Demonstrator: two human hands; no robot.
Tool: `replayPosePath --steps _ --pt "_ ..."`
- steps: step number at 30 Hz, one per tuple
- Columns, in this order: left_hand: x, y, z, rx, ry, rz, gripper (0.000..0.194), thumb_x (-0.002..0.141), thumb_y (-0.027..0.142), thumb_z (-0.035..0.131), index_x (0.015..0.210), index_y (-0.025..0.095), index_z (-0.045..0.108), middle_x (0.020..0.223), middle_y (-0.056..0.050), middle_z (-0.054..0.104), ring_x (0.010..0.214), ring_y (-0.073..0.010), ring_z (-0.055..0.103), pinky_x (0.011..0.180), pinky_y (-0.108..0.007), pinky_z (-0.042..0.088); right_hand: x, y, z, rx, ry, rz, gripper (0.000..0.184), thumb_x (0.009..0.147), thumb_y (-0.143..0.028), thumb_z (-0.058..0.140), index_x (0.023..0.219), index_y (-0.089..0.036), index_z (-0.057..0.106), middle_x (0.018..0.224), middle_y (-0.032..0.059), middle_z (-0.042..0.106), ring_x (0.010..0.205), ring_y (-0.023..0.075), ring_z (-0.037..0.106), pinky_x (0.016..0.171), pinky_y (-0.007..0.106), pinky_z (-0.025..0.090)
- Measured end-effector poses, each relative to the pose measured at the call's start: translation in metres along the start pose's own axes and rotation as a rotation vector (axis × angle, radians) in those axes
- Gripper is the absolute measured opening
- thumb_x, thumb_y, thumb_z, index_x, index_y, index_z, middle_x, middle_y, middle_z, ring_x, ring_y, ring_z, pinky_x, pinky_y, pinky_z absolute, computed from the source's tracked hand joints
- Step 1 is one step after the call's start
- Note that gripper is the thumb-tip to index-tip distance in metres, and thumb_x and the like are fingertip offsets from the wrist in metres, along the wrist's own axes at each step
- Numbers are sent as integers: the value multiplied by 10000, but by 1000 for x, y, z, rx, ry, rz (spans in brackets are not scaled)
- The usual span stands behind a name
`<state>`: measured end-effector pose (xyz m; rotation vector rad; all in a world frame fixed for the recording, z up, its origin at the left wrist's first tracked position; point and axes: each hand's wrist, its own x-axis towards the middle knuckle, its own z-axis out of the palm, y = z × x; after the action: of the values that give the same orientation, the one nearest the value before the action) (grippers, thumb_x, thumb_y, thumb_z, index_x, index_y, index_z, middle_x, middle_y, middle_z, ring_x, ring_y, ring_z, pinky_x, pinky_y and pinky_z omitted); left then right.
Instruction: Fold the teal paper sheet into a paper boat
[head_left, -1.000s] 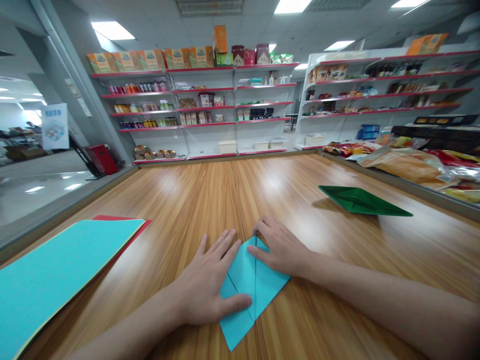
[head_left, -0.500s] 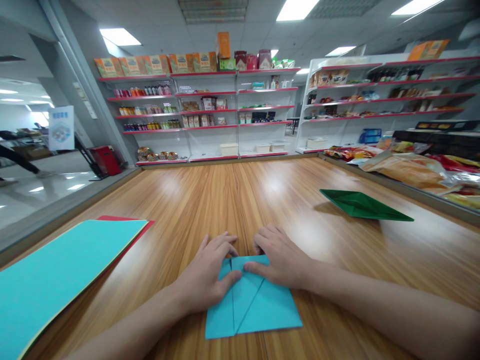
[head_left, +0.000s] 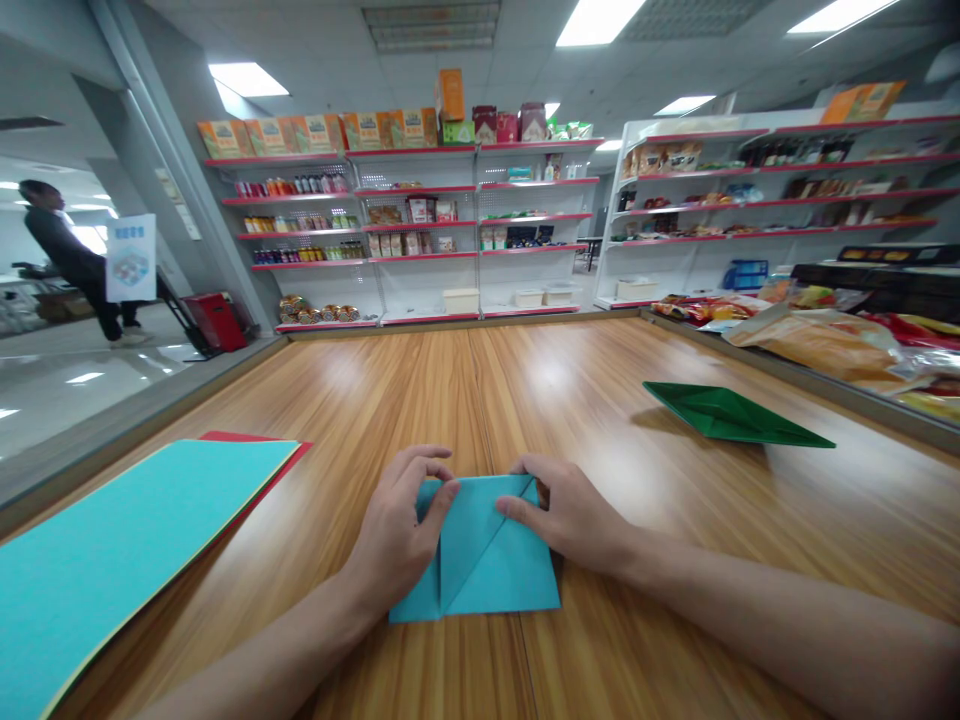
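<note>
A folded sheet of light-blue paper [head_left: 495, 560] rests on the wooden table in front of me, with a vertical crease at its left and a diagonal one across it. My left hand [head_left: 401, 520] grips its upper left edge, thumb on top and fingers curled behind. At the upper right corner my right hand [head_left: 577, 510] pinches the paper, its thumb over the front and the other fingers behind the edge. Parts of both hands' fingers are hidden by the paper.
A stack of coloured paper [head_left: 150, 530], light blue on top, lies at the left. A folded green paper shape [head_left: 731, 412] sits at the right. Packaged goods [head_left: 825, 340] line the right edge. Stocked shelves [head_left: 420, 220] stand behind; a person [head_left: 71, 260] is at far left.
Both hands have shifted to grip the paper's upper edge at its two sides, farther apart. The blue paper's top edge has moved away from me. A person has come into view at far left.
</note>
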<state>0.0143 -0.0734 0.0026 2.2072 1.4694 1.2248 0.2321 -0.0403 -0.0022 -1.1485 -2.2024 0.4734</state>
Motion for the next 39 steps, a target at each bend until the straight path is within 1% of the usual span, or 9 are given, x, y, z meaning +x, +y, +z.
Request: replayPosePath --steps 3,5,9,13,17,25,32,37,39 --pt "1 0 1 -64 144 -87 562 809 387 652 1262 206 371 1306 -128 466 1227 -283 452 1039 -481 359 -1 2 1 146 163 36 234 859 -424 570 857 -193 534 710 -3 590 637 144 549 559 251 403" --pt "5 -2 3 -293 83 -198 676 758 417 704 1280 183 346 1287 -148 500 1176 -294 511 993 -475 417 -3 4 2 182 254 41 249 852 -430 582 793 -197 515 674 -11 568 611 137 535 537 247 402" --pt "9 -6 3 -736 -141 -395 435 789 416 685 1078 144 505 939 -92 689 847 -240 670 751 -364 548 -6 8 3 257 281 52 296 837 -450 602 723 -196 500 614 -26 510 558 119 487 481 232 368" --pt "6 -6 1 -734 -145 -460 367 729 407 745 935 131 616 929 -99 713 815 -247 677 735 -355 557 -5 8 1 430 195 76 340 818 -454 631 679 -189 471 578 -48 416 517 94 409 436 214 313" --pt "4 -4 0 -747 -110 -485 391 695 402 776 951 141 639 903 -86 725 796 -243 682 711 -345 564 -3 6 0 579 95 116 411 795 -462 655 605 -179 426 548 -60 348 492 78 354 419 211 261" --pt "5 8 1 -839 -171 -536 330 716 404 759 896 132 708 916 -100 739 794 -252 692 733 -366 569 -1 8 1 774 6 219 403 793 -513 632 659 -137 578 586 -9 500 531 108 451 474 231 354" --pt "1 5 6 -835 -115 -582 302 656 388 801 798 132 727 812 -86 745 696 -221 687 653 -312 567 1 15 7 947 -7 265 532 850 -572 525 539 -139 526 472 -27 456 417 73 373 414 215 287" --pt "2 0 10 -737 38 -611 350 654 454 786 720 120 703 715 -81 725 639 -219 669 583 -299 551 0 13 7 957 -109 233 375 753 -498 689 737 -123 685 666 35 641 586 136 558 552 253 447" --pt "2 -2 10 -711 43 -608 370 691 475 756 728 113 690 721 -91 721 649 -221 671 585 -300 550 0 12 7 982 -102 254 372 750 -498 691 744 -125 697 686 50 659 620 160 588 582 277 475"
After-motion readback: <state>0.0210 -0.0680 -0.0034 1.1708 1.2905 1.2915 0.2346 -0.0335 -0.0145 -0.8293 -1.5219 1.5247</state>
